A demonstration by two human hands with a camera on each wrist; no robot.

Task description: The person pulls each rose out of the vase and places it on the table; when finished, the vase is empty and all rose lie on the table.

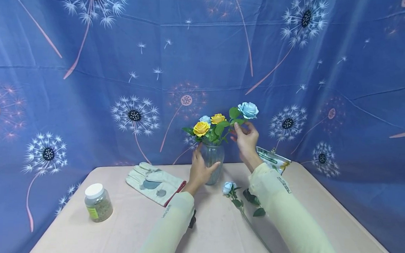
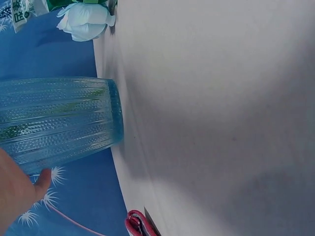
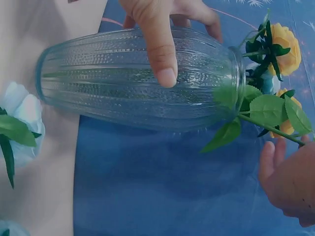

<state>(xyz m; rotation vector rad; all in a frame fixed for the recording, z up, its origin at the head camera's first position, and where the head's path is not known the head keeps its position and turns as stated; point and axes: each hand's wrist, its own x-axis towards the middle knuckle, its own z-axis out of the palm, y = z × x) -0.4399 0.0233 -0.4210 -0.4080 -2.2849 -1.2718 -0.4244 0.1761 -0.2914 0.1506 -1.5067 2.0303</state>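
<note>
A ribbed clear glass vase (image 1: 213, 163) stands at the back of the table with two yellow roses (image 1: 201, 129) and a small blue rose (image 1: 205, 119) at its mouth. My left hand (image 1: 200, 170) grips the vase from its left side; in the right wrist view the thumb (image 3: 161, 56) lies across the glass. With my right hand (image 1: 247, 141) I pinch the stem of a larger blue rose (image 1: 248, 110) above and right of the vase. That green stem (image 3: 275, 130) slants into the vase mouth in the right wrist view.
Two more blue roses lie around my right forearm, one with its bloom (image 1: 229, 187) showing. Work gloves (image 1: 156, 183) lie left of the vase, and a white-lidded jar (image 1: 98, 205) stands farther left. A printed packet (image 1: 272, 159) with a clip is behind my right arm.
</note>
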